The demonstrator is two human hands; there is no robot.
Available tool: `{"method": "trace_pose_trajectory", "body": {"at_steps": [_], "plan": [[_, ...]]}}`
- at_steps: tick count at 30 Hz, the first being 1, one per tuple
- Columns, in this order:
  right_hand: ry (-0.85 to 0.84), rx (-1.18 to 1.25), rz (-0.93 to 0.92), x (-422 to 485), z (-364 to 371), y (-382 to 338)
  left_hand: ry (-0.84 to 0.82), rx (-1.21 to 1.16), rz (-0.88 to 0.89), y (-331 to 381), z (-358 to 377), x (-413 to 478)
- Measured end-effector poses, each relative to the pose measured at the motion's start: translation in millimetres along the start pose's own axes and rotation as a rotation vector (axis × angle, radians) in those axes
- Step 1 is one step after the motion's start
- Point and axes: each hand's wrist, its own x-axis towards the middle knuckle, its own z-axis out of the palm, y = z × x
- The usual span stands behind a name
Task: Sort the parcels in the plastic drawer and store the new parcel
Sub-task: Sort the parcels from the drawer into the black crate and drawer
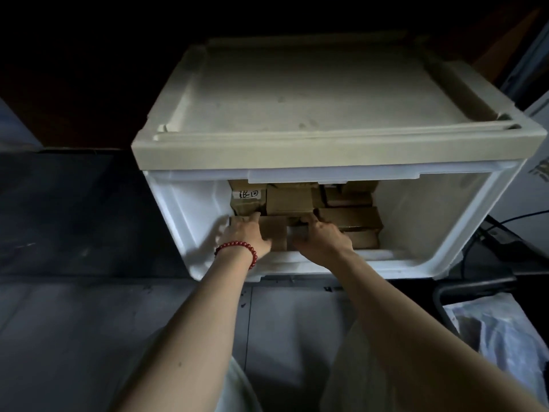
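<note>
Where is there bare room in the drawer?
Drawer: bare floor between the parcels and the right wall; narrower strip by the left wall. Crowded in the middle: stacked parcels, left hand and right hand on the front parcel.

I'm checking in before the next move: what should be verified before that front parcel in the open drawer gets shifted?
1. Plastic drawer pulled open far enough to reach in: ok.
2. Left hand grips the front parcel: ok.
3. Right hand grips the same parcel's right side: ok.
4. Bare space at the drawer's right side for re-stacking: ok.
5. Stacked parcels behind sit steady: cannot tell, too dim.
6. Which one is the new parcel: cannot tell.
</note>
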Motion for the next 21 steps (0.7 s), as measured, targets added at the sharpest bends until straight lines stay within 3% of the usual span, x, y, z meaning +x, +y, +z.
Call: {"method": "trace_pose_trajectory", "body": {"at_steps": [21], "plan": [[-0.15,-0.061,0.07,67.3,44.4,-10.1,0.026,0.204,-0.123,-2.6,20.2,52.0]]}}
